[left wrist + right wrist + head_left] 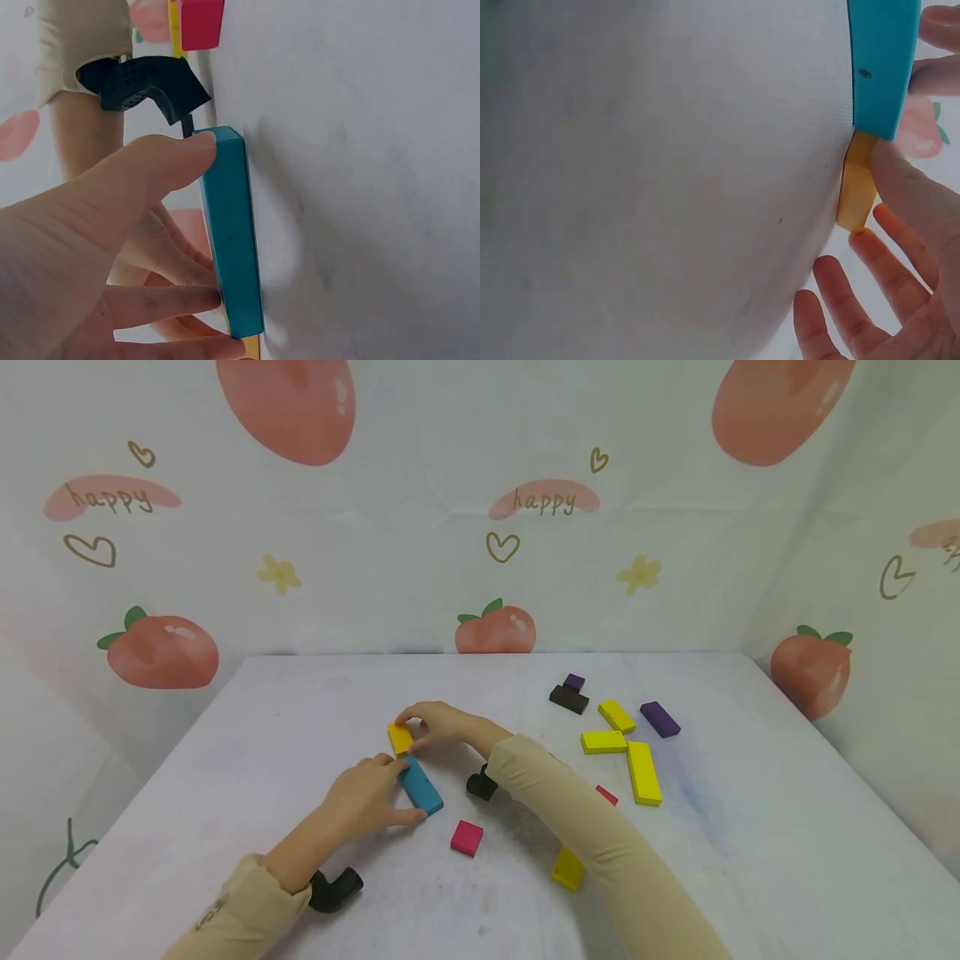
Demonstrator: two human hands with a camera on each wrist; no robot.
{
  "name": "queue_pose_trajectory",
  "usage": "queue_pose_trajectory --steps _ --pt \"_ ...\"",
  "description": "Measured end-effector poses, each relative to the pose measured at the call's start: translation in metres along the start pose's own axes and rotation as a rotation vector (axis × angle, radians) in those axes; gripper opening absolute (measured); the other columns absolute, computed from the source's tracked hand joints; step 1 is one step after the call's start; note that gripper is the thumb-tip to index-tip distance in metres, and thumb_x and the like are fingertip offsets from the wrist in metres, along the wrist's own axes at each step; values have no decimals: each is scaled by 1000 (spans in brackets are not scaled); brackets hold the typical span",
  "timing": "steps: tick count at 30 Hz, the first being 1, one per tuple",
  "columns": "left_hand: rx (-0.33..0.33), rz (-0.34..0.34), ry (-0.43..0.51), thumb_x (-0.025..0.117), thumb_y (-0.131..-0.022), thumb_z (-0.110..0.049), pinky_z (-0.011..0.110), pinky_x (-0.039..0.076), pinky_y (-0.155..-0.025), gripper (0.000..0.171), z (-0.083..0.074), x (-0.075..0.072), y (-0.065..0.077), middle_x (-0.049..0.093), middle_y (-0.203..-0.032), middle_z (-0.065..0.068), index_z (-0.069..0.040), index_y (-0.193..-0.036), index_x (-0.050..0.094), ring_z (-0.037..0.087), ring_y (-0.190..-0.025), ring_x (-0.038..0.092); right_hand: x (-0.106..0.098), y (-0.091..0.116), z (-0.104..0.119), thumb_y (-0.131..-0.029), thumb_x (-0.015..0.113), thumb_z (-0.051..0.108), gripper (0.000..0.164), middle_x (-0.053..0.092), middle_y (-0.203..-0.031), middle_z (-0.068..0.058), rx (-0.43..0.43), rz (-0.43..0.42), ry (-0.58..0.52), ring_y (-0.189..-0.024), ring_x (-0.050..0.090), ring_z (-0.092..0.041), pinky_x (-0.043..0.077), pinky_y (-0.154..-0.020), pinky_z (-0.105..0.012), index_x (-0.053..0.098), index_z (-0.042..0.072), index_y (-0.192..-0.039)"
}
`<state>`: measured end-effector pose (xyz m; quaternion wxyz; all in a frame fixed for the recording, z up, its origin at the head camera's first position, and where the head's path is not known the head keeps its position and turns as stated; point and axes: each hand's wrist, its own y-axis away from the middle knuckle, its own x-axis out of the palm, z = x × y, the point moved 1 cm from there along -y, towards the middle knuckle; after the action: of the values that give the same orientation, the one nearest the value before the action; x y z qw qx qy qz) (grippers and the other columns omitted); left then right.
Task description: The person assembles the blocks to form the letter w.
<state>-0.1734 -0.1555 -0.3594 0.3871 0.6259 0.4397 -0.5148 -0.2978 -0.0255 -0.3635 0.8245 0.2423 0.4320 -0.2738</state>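
Note:
A long blue block lies on the white table in the head view. My left hand pinches it end to end, thumb at the near end and fingertips at the far end, as the left wrist view also shows. Just beyond it sits a smaller orange-yellow block, its near end against the blue block's far end. My right hand holds that one between thumb and index finger, the other fingers spread in the right wrist view. A red square block lies close to the blue one's near end.
Three yellow blocks lie at the right, near a purple block. Farther back, a dark brown block touches a small purple one. My right sleeve partly covers another yellow block and a red piece.

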Motion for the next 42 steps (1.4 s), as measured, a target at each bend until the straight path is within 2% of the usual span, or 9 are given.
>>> queue_pose_trajectory --steps 6,12,19,27,42 --pt "26 8 16 75 -71 -47 47 54 -81 73 2 0 -4 58 -122 21 0 -124 56 32 -98 59 0 -1 -1 -88 65 19 48 48 -139 -6 -38 -22 18 -114 50 -22 43 -104 -29 49 11 -133" --pt "31 21 26 74 -73 -45 51 52 -86 72 2 0 -6 55 -128 22 -1 -127 55 36 -106 58 1 -3 0 -88 65 19 48 49 -138 -7 -23 -49 12 -106 51 -21 44 -100 -27 48 12 -132" --pt "16 45 23 73 -74 -43 53 50 -88 71 2 -2 -6 53 -133 21 -2 -128 54 39 -110 56 0 -5 0 -89 63 18 47 47 -139 -9 -24 -42 -7 -111 53 -22 44 -102 -29 46 11 -133" --pt "21 19 -11 73 -75 -43 50 51 -86 67 3 -2 -6 54 -131 19 -4 -126 57 37 -106 58 -3 -4 -2 -89 63 15 47 46 -140 -9 -49 -26 -32 -115 53 -23 45 -102 -29 46 10 -133" --pt "-7 21 -19 74 -74 -43 51 51 -86 66 1 -1 -5 53 -131 18 -4 -125 58 36 -105 57 -2 -6 -4 -89 63 17 48 46 -141 -8 -10 3 -50 -114 53 -23 44 -103 -29 46 10 -134"
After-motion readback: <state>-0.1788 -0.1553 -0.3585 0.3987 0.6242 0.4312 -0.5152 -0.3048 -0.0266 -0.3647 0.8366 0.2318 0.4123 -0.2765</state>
